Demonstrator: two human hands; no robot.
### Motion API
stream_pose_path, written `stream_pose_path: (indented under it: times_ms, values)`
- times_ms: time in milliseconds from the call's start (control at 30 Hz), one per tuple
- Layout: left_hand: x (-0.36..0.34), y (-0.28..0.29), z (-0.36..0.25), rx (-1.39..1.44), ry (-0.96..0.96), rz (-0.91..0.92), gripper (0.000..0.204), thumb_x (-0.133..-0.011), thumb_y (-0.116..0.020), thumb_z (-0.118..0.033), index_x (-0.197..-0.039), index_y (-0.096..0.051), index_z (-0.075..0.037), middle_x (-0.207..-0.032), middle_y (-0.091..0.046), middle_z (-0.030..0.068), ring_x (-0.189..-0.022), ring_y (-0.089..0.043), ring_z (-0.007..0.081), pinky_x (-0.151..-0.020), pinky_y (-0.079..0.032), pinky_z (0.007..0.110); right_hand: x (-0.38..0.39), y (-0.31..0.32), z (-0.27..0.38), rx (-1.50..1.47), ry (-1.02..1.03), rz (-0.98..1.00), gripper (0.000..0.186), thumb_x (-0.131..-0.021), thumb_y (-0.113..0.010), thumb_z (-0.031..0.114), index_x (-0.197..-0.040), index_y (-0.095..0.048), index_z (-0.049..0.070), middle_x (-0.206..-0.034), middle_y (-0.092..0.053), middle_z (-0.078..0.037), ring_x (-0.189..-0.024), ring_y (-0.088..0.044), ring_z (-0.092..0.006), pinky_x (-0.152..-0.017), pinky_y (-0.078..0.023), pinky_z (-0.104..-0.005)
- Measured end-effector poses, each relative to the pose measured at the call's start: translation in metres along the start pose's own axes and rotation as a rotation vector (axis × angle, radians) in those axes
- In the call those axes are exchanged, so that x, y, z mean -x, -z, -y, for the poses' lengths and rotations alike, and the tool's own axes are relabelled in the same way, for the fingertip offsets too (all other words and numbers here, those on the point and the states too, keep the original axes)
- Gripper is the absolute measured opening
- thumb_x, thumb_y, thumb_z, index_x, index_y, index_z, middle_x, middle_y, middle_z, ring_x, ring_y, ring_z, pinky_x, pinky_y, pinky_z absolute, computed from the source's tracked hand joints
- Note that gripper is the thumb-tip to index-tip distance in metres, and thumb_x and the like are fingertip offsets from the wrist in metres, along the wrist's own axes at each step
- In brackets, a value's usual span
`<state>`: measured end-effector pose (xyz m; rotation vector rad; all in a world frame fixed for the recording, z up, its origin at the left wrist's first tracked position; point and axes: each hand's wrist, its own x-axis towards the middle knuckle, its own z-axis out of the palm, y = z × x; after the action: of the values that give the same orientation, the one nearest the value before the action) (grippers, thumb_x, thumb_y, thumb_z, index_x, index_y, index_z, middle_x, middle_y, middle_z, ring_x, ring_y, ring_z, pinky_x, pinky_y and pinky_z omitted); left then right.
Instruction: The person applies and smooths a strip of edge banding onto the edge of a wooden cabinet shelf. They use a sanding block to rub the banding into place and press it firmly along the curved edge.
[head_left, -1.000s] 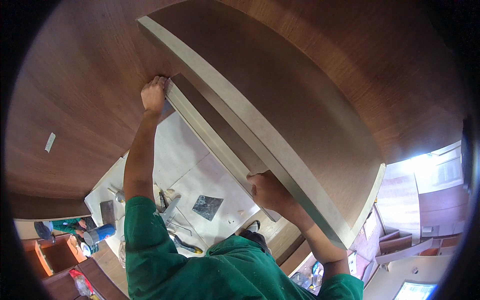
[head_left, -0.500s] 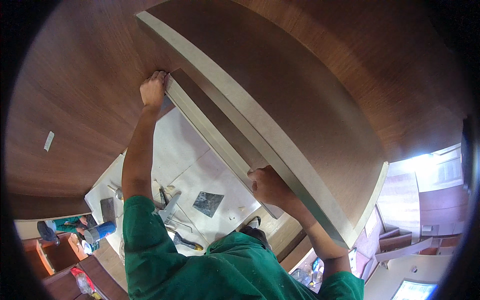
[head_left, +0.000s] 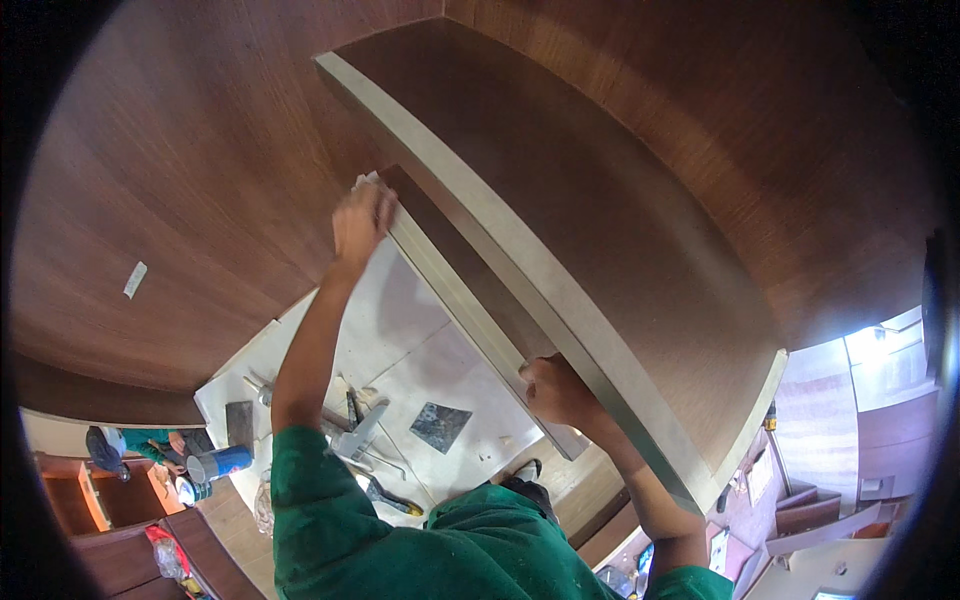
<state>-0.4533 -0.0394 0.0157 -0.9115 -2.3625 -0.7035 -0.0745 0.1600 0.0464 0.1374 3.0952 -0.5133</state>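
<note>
Two brown wooden shelves span the wood-panelled cabinet in front of me. The upper shelf point(head_left: 560, 190) has a broad pale front edge; below it runs a narrower lower shelf point(head_left: 460, 255) with a pale edge strip. My left hand point(head_left: 362, 222) is at the lower shelf's far left end, fingers bent over its edge and slightly blurred. A small pale bit shows at its fingertips, too little to name. My right hand point(head_left: 560, 390) is closed around the same lower edge further right, its forearm passing under the upper shelf.
Below, a pale board point(head_left: 400, 300) carries a dark square sheet point(head_left: 440, 427), a dark rectangular piece point(head_left: 239, 424) and several hand tools point(head_left: 365, 430). A co-worker in green point(head_left: 150, 445) sits at the lower left, near a blue-and-grey cylinder point(head_left: 220, 463). Tape point(head_left: 134, 280) sticks to the left panel.
The whole view has shifted, so the shelves appear lower and further right. My left hand has turned and slid slightly along the lower shelf's edge. My right hand keeps its place there.
</note>
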Motion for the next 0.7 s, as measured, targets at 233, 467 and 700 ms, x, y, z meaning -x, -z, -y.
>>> stream_pose_path:
  times_ms: [233, 467, 700]
  values:
    - [0.015, 0.019, 0.016, -0.186, -0.135, 0.351, 0.062, -0.111, -0.042, -0.046, -0.157, -0.046, -0.004, -0.163, -0.043, 0.0155, -0.153, -0.039, 0.0313, -0.126, -0.031, 0.049, 0.004, -0.017, -0.002, -0.026, -0.010, -0.179, 0.005, -0.068, -0.067, 0.003, -0.072, -0.067, 0.001, -0.076, -0.067, -0.025, -0.074, -0.071, -0.0440, -0.070, -0.057, -0.0515]
    - [-0.015, 0.029, 0.026, -0.343, -0.070, 0.653, 0.079, -0.110, -0.028, -0.059, -0.165, -0.029, -0.002, -0.173, -0.027, 0.0146, -0.160, -0.026, 0.0304, -0.130, -0.024, 0.048, -0.003, 0.003, 0.003, 0.023, -0.046, 0.044, 0.007, -0.067, -0.066, 0.006, -0.070, -0.070, 0.001, -0.076, -0.068, -0.025, -0.077, -0.071, -0.0428, -0.073, -0.057, -0.0501]
    - [0.064, 0.041, -0.069, -0.073, -0.331, 0.619, 0.082, -0.107, -0.046, -0.056, -0.163, -0.030, 0.002, -0.171, -0.026, 0.0227, -0.159, -0.025, 0.0365, -0.131, -0.016, 0.051, -0.009, -0.015, -0.003, -0.032, -0.099, 0.030, 0.004, -0.064, -0.066, 0.005, -0.065, -0.067, 0.001, -0.073, -0.065, -0.027, -0.075, -0.069, -0.0436, -0.075, -0.056, -0.0512]
